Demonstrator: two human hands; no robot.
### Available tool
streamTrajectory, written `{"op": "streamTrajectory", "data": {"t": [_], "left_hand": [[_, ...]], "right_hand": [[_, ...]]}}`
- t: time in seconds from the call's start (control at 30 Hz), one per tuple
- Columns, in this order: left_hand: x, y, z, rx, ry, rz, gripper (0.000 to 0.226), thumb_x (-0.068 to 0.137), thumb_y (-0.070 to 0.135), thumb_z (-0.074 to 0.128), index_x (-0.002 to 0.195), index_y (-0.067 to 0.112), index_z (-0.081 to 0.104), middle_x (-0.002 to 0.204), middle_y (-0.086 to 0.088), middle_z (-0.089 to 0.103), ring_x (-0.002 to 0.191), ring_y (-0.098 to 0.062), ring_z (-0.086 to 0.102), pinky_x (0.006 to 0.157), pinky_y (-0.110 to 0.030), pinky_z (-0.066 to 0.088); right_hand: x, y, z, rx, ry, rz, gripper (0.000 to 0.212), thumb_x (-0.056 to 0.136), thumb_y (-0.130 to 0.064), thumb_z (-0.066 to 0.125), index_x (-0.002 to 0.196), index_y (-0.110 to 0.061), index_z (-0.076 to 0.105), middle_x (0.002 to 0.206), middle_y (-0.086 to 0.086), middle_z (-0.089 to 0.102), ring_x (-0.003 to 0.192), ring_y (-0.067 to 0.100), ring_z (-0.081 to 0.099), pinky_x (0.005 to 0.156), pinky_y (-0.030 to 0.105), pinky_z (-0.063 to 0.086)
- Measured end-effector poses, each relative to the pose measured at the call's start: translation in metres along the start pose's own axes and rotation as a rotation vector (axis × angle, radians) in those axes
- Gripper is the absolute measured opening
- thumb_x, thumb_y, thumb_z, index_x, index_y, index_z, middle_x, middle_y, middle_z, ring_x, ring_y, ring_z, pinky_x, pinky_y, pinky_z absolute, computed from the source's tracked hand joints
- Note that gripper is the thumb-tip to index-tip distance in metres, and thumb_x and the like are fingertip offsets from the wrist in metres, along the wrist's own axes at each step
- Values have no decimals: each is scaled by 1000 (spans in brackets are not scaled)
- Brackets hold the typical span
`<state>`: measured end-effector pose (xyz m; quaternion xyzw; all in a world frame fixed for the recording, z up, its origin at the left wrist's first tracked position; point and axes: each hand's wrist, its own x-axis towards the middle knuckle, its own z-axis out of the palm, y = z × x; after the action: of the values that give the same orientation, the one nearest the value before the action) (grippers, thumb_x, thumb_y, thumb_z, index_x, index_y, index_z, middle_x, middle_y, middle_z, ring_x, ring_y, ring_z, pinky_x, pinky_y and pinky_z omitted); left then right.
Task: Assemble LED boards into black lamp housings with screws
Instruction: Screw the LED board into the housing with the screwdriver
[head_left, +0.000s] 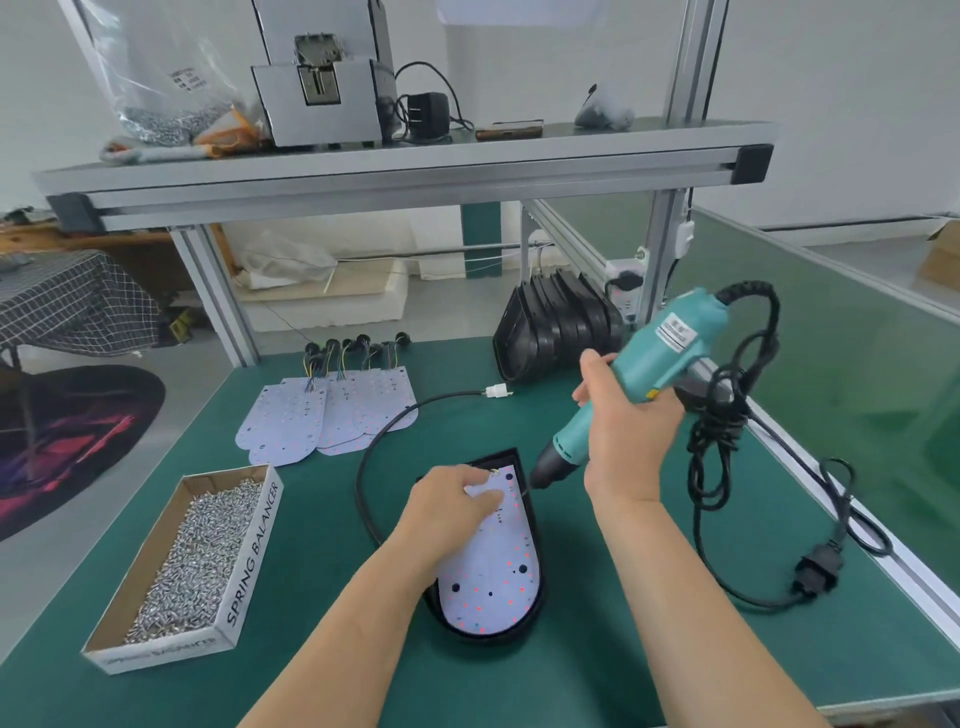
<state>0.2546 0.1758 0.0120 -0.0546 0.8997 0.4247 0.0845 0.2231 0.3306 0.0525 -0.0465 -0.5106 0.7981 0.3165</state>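
The table has a green top. At the near left stands an open cardboard box, lettered SPRING BALANCER and filled with loose silver screws. At the far right a stack of black housings stands on edge. At the far left, spare boards lie flat and overlapping, with their wires at the far end.

The housing in work lies at the table centre, open side up. It contains one LED board. The board is white, dotted with red points and a few dark holes. It has one rounded end and one square end. Its long axis runs away from the person, with the rounded end nearest. A black cable loops from the housing's left side to a white plug.

The right hand is wrapped round a teal driver, tilted so that its bit points down and left at the housing's far right edge; whether it touches cannot be told. The left hand rests on the board's far end, fingers loose, holding nothing.
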Motion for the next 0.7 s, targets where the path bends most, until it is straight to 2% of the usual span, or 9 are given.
{"op": "streamTrajectory", "data": {"t": [0.07, 0.13, 0.17, 0.23, 0.3, 0.43, 0.57, 0.7], "left_hand": [[-4, 0, -5, -449, 1, -150, 17, 98, 4, 53, 107, 12, 65, 78, -5, 59, 63, -14, 52, 57, -21, 38], [-8, -1, -9, -832, -29, -263, 27, 95, -15, 41, 105, -4, 64, 77, -14, 58, 62, -16, 52, 52, -20, 44], [-11, -2, -11, -928, -44, -285, 33, 93, -22, 36, 107, -10, 63, 81, -17, 59, 65, -18, 55, 52, -19, 49], [-18, -5, -12, -1023, -79, -270, 38, 91, -27, 30, 108, -16, 62, 84, -19, 60, 71, -21, 60, 55, -16, 55], [-23, -10, -9, -1085, -87, -249, 34, 92, -27, 33, 105, -17, 63, 88, -21, 62, 77, -23, 66, 62, -18, 59], [-32, -20, -1, -1146, -76, -257, 19, 96, -17, 46, 101, -15, 64, 86, -24, 70, 71, -22, 75, 60, -19, 58], [-39, -21, 4, -1150, -104, -284, 12, 97, -2, 57, 100, -11, 64, 70, -13, 68, 56, -14, 67, 51, -14, 53], [-43, -21, 7, -1206, -104, -374, 14, 92, 8, 67, 81, -2, 69, 64, -6, 62, 47, -7, 57, 39, -11, 45]], "right_hand": [[-6, 1, -3, 43, 70, 47, 15, 76, -22, 75, 67, -27, 64, 59, -4, 60, 53, 11, 57, 55, 19, 48], [-11, 1, -6, 67, 116, 82, 14, 75, -24, 75, 74, -21, 61, 56, -5, 60, 54, 10, 58, 54, 19, 49], [-14, 0, -8, 69, 132, 90, 16, 75, -25, 75, 75, -20, 60, 55, -6, 60, 55, 10, 59, 55, 19, 49], [-19, -2, -11, 86, 166, 93, 17, 75, -26, 75, 75, -22, 58, 56, -6, 61, 56, 10, 59, 57, 22, 50], [-24, -5, -13, 118, 202, 102, 18, 76, -26, 75, 75, -23, 56, 58, -4, 61, 57, 11, 59, 60, 27, 49], [-30, -9, -18, 167, 260, 152, 20, 77, -26, 75, 75, -22, 55, 57, -3, 61, 58, 14, 58, 64, 30, 45], [-38, -10, -23, 191, 285, 185, 19, 79, -25, 75, 80, -23, 56, 57, -4, 60, 58, 13, 57, 58, 24, 46], [-43, -9, -26, 202, 288, 207, 19, 82, -22, 75, 83, -23, 55, 58, -4, 59, 59, 13, 56, 59, 24, 46]]}}
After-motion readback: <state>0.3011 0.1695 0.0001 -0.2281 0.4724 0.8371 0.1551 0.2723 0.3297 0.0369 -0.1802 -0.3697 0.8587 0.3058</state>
